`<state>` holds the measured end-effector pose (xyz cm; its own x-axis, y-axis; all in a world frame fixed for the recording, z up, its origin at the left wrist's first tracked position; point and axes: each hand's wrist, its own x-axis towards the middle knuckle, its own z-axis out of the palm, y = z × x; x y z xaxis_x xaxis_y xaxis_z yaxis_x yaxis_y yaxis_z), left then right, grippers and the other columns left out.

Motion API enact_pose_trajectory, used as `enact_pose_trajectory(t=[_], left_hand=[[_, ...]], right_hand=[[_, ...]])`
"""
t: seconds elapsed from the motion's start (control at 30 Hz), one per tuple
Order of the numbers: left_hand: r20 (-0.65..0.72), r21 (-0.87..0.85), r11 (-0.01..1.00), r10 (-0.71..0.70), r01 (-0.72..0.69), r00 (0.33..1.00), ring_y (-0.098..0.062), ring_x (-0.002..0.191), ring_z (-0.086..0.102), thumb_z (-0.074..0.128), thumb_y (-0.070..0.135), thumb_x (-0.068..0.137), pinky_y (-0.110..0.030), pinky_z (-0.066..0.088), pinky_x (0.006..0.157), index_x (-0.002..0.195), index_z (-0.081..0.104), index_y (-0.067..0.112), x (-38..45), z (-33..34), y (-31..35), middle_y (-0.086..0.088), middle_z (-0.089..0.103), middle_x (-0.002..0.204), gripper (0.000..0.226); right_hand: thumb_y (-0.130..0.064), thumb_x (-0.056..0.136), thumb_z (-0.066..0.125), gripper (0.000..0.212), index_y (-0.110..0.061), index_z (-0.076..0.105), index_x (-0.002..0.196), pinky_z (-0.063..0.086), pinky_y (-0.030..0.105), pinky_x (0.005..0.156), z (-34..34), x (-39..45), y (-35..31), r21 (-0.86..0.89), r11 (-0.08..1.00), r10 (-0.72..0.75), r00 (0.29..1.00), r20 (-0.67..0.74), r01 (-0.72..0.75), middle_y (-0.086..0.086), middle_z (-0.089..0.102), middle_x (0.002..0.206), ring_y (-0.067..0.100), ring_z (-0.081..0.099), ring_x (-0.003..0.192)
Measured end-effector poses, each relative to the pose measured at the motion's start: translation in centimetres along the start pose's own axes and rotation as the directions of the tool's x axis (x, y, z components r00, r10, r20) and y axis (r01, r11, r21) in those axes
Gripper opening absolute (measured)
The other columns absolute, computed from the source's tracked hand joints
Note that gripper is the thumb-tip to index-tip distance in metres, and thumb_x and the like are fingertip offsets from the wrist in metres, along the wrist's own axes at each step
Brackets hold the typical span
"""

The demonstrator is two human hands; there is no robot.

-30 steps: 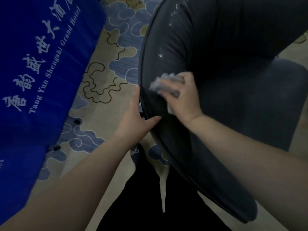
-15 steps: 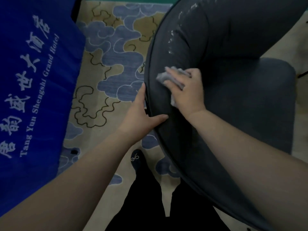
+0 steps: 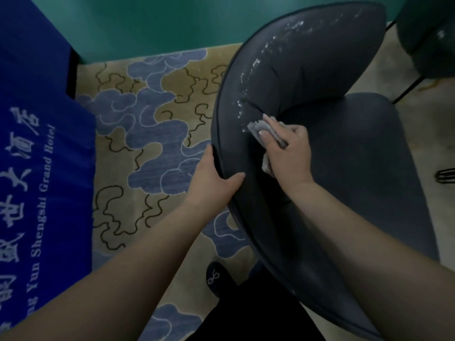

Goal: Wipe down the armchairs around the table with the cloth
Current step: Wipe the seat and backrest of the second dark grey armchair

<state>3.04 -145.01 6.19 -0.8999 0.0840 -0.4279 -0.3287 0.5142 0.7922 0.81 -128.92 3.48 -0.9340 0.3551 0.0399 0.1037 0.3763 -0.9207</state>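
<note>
Right hand (image 3: 288, 153) closed on cloth (image 3: 261, 130), pressed to inner face of armchair (image 3: 307, 77) backrest. Left hand (image 3: 211, 179) clamped over backrest rim just beside right hand, thumb inside, fingers outside; chair braced. Step in hand: backrest being wiped. White specks (image 3: 248, 70) seen above and beyond cloth, along upper backrest. Next move judged: cloth to be carried upward through speck band, bracing grip kept. Blue-draped table (image 3: 37, 143) far left of left hand.

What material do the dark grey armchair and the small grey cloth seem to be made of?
The dark grey armchair: probably smooth leather or imitation leather, since wet streaks glisten on its surface. The small grey cloth: seemingly soft woven fabric, crumpled under the right hand.
</note>
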Motion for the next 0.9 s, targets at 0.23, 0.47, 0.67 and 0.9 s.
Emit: enact_pose_trajectory(t=[0.23,0.47,0.67,0.9], left_hand=[[-0.127,0.013,0.998,-0.053,0.055,0.991,-0.018,0.133,0.042,0.075,0.034,0.076,-0.034,0.04,0.107,0.154,0.016,0.027,2.3,2.0,0.7,0.0,0.038,0.149,0.099],[-0.197,0.007,0.996,-0.086,0.089,0.977,-0.019,0.136,0.039,0.08,0.044,0.07,-0.041,0.039,0.11,0.153,0.019,0.023,5.2,1.8,2.2,0.0,0.036,0.151,0.105],[-0.248,0.073,0.991,-0.093,0.114,0.964,-0.017,0.137,0.037,0.08,0.044,0.072,-0.024,0.029,0.093,0.153,0.016,0.022,6.1,2.0,3.0,0.001,0.031,0.154,0.106],[-0.278,0.198,0.976,-0.036,0.093,0.96,-0.017,0.136,0.038,0.079,0.051,0.068,-0.032,0.037,0.097,0.153,0.019,0.022,7.9,1.6,4.3,0.002,0.031,0.154,0.108]], right_hand=[[-0.017,0.082,0.073,0.024,-0.024,0.071,0.105,0.038,0.006,0.088,2.4,4.0,-0.2,0.002,0.996,-0.091,0.996,-0.01,0.091,0.008,0.042,0.106,0.011,0.05,0.097],[-0.019,0.087,0.068,0.028,-0.026,0.066,0.114,0.036,0.002,0.085,1.2,7.4,-1.7,-0.038,0.991,-0.128,0.991,0.025,0.129,0.005,0.042,0.109,0.006,0.05,0.098],[-0.017,0.078,0.077,0.037,-0.006,0.061,0.109,0.043,0.01,0.08,2.8,9.7,-0.4,-0.065,0.977,-0.198,0.979,0.057,0.202,-0.004,0.049,0.098,-0.005,0.054,0.09],[-0.016,0.075,0.08,0.034,-0.019,0.06,0.102,0.043,0.023,0.079,4.2,10.3,-1.1,-0.11,0.923,-0.34,0.914,0.224,0.37,0.01,0.054,0.099,0.015,0.055,0.092]])
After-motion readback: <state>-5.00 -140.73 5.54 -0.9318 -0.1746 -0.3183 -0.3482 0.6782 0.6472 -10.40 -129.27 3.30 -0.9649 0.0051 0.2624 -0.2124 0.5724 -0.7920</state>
